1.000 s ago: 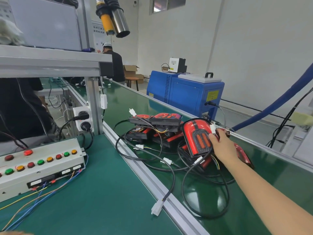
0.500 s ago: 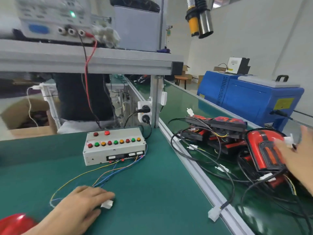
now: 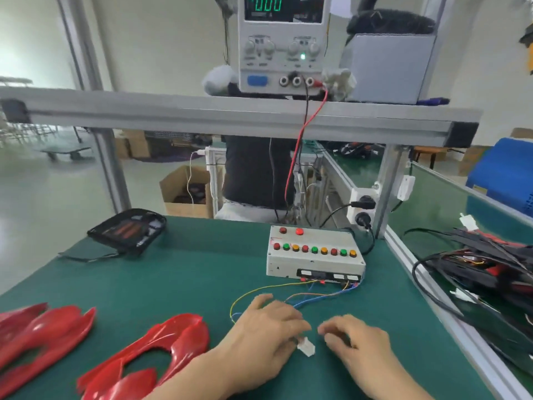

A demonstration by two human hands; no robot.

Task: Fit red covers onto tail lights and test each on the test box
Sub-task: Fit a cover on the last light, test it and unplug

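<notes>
The grey test box (image 3: 314, 256) with rows of coloured buttons stands on the green bench, and thin coloured wires (image 3: 259, 290) run from it toward me. My left hand (image 3: 265, 333) pinches the white connector (image 3: 307, 347) at the end of those wires. Just right of the connector, my right hand (image 3: 357, 345) hovers with loosely curled fingers that hold nothing. Red covers (image 3: 150, 356) lie at the near left, with more (image 3: 37, 330) beside them. A black tail light (image 3: 129, 229) without a cover lies at the bench's far left.
A pile of tail lights with black cables (image 3: 490, 272) lies on the conveyor to the right, behind an aluminium rail (image 3: 450, 319). A power supply (image 3: 282, 44) sits on the overhead shelf. A person stands behind the bench.
My view has swung left from the conveyor to the bench. My right hand has left the tail light on the conveyor and come in beside my left hand, which still pinches the connector.
</notes>
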